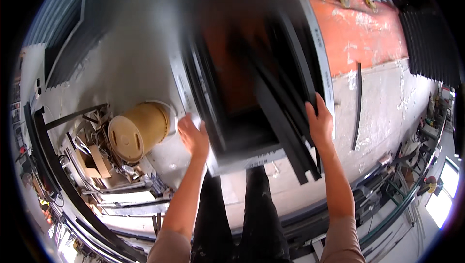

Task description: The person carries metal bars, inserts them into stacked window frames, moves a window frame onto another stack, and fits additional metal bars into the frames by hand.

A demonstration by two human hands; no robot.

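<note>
Over scuffed pale floor [382, 103], the black rect. frame w/ silver edges [252, 159] runs lengthwise fwd btwn L hand [193, 138], grip clamped on its left side, & R hand [321, 125], clamped on its right, nearer the long flat black bars [280, 129].

Short, greyish-beige sleeves [340, 244] end near the elbows; black trousers [261, 214] bear small pale flecks; left hand [193, 138] and right hand [320, 123] are bare.

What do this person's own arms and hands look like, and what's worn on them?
The left hand and right hand are ungloved, with no watch or bracelet visible. Both forearms are bare below short, plain greyish-beige sleeves.
</note>
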